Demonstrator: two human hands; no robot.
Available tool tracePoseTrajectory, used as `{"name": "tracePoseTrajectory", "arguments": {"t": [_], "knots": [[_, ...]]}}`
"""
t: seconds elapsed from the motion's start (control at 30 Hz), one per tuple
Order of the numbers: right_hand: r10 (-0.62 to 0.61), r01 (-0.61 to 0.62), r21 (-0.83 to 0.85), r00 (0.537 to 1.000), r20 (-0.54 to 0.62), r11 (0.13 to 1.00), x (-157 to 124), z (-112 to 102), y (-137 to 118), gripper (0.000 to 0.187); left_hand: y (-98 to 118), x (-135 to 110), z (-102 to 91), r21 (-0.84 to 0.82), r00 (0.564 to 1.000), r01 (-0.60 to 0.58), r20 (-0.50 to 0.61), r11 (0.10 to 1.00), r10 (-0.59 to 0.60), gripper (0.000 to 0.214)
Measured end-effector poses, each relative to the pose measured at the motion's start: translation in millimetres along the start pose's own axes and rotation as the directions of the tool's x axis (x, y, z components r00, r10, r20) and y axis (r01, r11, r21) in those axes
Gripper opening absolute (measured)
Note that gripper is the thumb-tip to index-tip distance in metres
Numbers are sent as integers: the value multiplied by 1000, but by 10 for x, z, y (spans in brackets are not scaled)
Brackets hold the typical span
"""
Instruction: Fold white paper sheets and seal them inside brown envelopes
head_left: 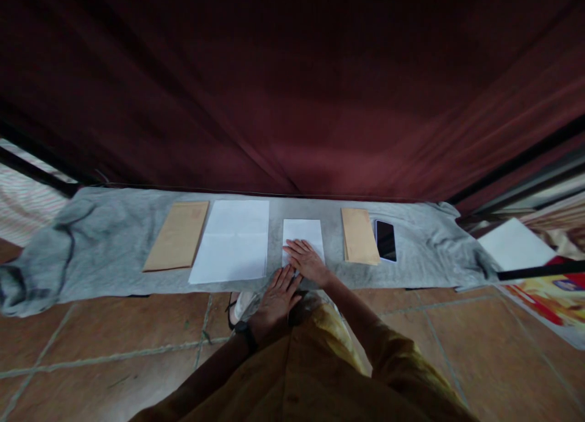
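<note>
A small folded-looking white sheet of paper [301, 228] lies in front of me on the grey cloth. My right hand [305, 260] rests flat on its lower part, fingers stretched toward the left. Just below and left, my left hand [280, 294] lies with fingers extended at the paper's near edge, its tips close to or touching the right hand. A dark watch is on the left wrist. Left of the hands is a stack of larger white paper [233, 239]. Beyond it lies a large brown envelope [178, 236]; smaller brown envelopes [359, 234] lie to the right.
A phone [386, 240] with a dark screen lies right of the small envelopes. The grey cloth [425, 245] covers a narrow bench or table. A dark red curtain [292, 105] hangs behind it. Tiled floor [128, 330] shows below; a colourful printed bag [548, 300] is at right.
</note>
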State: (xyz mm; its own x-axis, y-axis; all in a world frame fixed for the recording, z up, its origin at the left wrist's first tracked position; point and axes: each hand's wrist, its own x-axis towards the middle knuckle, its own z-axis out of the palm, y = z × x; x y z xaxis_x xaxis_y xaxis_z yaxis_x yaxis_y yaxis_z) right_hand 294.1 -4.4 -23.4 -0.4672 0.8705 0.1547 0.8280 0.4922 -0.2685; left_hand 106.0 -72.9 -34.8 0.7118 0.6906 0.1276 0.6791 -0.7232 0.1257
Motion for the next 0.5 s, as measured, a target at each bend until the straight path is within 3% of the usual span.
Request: {"name": "tracePoseTrajectory", "arguments": {"t": [0.27,0.5], "knots": [[90,-92,-39,994,-67,995,259,36,168,44,71,-90,-50,14,1000,12,1,1000,-12,63],[234,-235,6,965,-120,972,295,26,214,47,213,-119,-29,55,996,76,39,996,-78,66]]}}
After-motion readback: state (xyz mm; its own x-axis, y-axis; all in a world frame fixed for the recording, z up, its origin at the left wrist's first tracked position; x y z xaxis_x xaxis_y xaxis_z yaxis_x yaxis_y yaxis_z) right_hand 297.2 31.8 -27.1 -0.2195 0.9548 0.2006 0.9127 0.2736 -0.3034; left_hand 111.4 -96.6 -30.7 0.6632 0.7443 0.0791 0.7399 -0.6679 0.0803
